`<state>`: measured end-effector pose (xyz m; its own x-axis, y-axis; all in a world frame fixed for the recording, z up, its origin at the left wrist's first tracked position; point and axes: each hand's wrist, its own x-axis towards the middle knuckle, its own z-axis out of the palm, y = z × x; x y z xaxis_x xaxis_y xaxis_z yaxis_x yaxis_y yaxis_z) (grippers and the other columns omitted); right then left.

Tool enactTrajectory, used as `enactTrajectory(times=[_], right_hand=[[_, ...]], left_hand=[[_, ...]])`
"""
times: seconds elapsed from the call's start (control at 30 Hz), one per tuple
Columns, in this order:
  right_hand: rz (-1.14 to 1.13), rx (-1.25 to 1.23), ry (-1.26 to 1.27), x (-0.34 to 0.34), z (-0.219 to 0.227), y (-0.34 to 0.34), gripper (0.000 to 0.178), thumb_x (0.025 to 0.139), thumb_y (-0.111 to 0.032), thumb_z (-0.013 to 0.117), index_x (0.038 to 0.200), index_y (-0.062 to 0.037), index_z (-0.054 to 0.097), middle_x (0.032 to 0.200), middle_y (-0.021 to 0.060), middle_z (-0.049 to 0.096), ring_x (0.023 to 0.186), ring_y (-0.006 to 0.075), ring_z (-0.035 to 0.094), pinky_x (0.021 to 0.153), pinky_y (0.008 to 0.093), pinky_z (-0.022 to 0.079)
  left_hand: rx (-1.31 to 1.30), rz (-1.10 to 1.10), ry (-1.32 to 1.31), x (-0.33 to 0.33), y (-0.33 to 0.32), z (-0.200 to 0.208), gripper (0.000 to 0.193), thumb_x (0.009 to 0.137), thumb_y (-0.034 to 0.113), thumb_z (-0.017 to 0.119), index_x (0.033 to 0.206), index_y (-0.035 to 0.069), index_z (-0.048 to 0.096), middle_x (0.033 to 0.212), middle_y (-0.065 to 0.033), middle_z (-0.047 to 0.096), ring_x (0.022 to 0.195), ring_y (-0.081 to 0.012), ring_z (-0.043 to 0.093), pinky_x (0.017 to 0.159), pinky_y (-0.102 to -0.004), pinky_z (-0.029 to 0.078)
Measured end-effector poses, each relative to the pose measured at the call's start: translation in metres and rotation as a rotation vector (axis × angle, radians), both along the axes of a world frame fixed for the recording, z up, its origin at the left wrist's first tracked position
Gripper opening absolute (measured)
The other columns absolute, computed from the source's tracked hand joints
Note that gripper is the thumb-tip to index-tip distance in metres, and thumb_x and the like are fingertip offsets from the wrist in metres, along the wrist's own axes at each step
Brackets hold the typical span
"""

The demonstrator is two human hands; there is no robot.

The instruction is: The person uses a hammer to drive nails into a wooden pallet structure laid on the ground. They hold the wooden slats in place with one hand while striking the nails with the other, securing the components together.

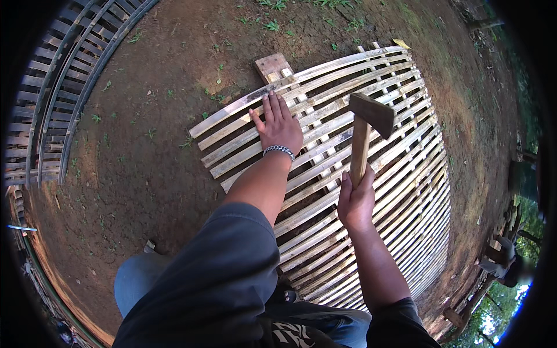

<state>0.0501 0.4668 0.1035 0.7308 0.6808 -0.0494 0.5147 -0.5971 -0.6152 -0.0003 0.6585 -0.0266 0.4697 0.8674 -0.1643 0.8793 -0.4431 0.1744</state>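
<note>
A lattice panel of pale split slats (354, 223), apparently bamboo, lies on the ground before me, its long slats resting across thinner crosspieces. My left hand (281, 126) rests palm down on the slats near the panel's far left corner. Its fingers are spread, their tips reaching the outermost slat (243, 103). In my right hand (356, 200) is a hatchet (371, 114), gripped by its wooden handle and raised above the panel with the dark metal head up. A reddish-brown wooden board (271, 65) sticks out from beneath the panel's far edge, beyond my left fingertips.
More slatted panels (55, 95) with curved dark edges stand at the far left. Bare brown soil (145, 122) with small green weeds surrounds the work. My bent knee (136, 281) is at the lower left. Another person (503, 261) is at the right rim, near logs and greenery.
</note>
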Motion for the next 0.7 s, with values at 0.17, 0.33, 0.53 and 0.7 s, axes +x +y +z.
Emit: enactTrajectory(times=[0.17,0.33,0.53,0.7], right_hand=[[0.201,-0.780,0.140,0.011,-0.027,-0.020,0.039,0.103,-0.022,0.058,0.135,-0.0030,0.047,0.095,0.0275,0.072,0.090,0.0481,0.071,0.083,0.0568,0.056],[0.037,-0.329,0.041,0.002,-0.022,-0.021,0.039,0.102,-0.018,0.059,0.137,-0.0039,0.046,0.091,0.0301,0.071,0.086,0.0503,0.070,0.079,0.0588,0.055],[0.197,-0.570,0.099,0.031,-0.019,-0.007,0.041,0.101,-0.022,0.062,0.135,-0.0034,0.046,0.090,0.0317,0.070,0.085,0.0520,0.070,0.076,0.0613,0.054],[-0.111,-0.009,0.091,0.037,-0.011,0.032,0.042,0.103,-0.016,0.061,0.138,-0.0005,0.043,0.087,0.0304,0.069,0.078,0.0511,0.068,0.067,0.0569,0.053]], left_hand=[[-0.044,0.008,-0.079,0.004,-0.003,0.002,0.075,0.105,0.037,0.048,0.164,-0.001,0.023,0.175,-0.0149,0.013,0.163,-0.0286,0.007,0.125,-0.0650,-0.004],[0.048,0.007,-0.037,0.004,-0.001,-0.002,0.072,0.105,0.038,0.048,0.162,0.000,0.027,0.175,-0.0144,0.015,0.162,-0.0288,0.010,0.125,-0.0656,-0.003],[-0.016,0.007,-0.044,0.002,0.003,-0.001,0.074,0.105,0.038,0.048,0.163,0.000,0.024,0.175,-0.0143,0.012,0.163,-0.0285,0.006,0.125,-0.0655,-0.003],[-0.041,0.002,-0.023,0.000,0.004,0.003,0.073,0.106,0.038,0.046,0.164,0.000,0.023,0.176,-0.0139,0.010,0.163,-0.0284,0.005,0.125,-0.0655,-0.002]])
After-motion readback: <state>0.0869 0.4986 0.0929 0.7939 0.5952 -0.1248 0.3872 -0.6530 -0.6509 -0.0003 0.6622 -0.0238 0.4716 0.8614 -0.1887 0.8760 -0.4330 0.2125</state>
